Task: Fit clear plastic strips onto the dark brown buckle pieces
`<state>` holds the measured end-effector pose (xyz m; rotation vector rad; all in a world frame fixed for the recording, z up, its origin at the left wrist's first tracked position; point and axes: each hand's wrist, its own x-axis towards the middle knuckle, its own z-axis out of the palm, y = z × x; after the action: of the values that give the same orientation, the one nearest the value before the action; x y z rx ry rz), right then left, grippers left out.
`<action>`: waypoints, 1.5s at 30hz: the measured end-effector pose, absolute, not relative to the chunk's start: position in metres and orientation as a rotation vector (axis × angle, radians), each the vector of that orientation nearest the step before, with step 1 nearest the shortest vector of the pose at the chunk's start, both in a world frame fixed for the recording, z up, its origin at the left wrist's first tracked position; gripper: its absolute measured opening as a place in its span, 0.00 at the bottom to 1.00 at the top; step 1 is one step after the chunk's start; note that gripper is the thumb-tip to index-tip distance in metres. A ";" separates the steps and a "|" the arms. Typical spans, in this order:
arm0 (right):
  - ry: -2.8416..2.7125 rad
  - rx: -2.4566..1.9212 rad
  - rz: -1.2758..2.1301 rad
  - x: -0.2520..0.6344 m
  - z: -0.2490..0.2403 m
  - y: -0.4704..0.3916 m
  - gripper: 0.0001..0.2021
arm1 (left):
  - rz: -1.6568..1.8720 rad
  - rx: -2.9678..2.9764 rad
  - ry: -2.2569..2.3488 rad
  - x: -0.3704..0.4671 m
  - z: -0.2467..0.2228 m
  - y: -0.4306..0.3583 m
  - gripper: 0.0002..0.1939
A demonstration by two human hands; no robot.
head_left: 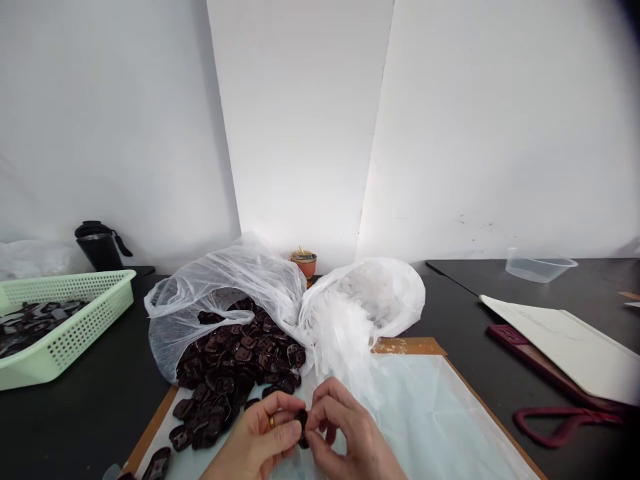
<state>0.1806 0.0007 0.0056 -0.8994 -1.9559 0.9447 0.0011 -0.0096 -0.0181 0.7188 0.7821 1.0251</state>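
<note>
Black worktop (65, 427) spreads beneath everything, and on it the pale blue sheet (430, 417) gives me a light ground that should make dark bits easy to spot. The clear bag (225, 270) lies with its mouth towards me, beside the white bag (395, 293) of pale strips; best to keep my sleeves and wrists clear of both. From the clear bag spills the heap (235, 357), reaching close to my left hand, so I should work just right of it, over bare sheet. My left hand (265, 437) pinches between thumb and fingertips; my right hand (350, 433) curls its fingertips against the other side, though whether they grip, I cannot tell. Between them, above the sheet, is the small dark piece (303, 427): smooth-looking, likely slippery, so I'd hold its edges firmly with the left and let the right do the fine work.
</note>
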 end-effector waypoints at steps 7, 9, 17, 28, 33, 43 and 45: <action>-1.904 -0.884 1.047 0.187 0.012 0.002 0.07 | 0.966 0.884 0.819 -0.002 0.001 -0.012 0.19; -1.858 -0.878 1.145 0.188 0.013 0.001 0.09 | 0.970 0.915 0.809 -0.002 0.004 -0.012 0.19; -1.454 -0.734 1.579 0.179 0.009 -0.001 0.18 | 0.944 1.004 0.734 -0.002 -0.012 -0.008 0.19; -1.156 -0.882 1.876 0.189 0.015 0.010 0.16 | 1.093 1.050 0.840 -0.003 -0.005 -0.008 0.17; -1.133 -0.954 1.886 0.188 0.014 0.010 0.15 | 1.079 1.120 0.808 -0.003 -0.005 -0.009 0.17; -1.137 -1.034 1.860 0.185 0.013 0.008 0.13 | 1.044 1.220 0.873 0.002 -0.008 -0.014 0.16; -1.142 -1.029 1.860 0.185 0.013 0.007 0.13 | 1.051 1.231 0.891 0.004 -0.008 -0.015 0.16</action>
<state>0.1852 0.0071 0.0129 -1.0293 -1.1418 1.8595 0.0035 -0.0151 -0.0078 1.2310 0.8913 1.0507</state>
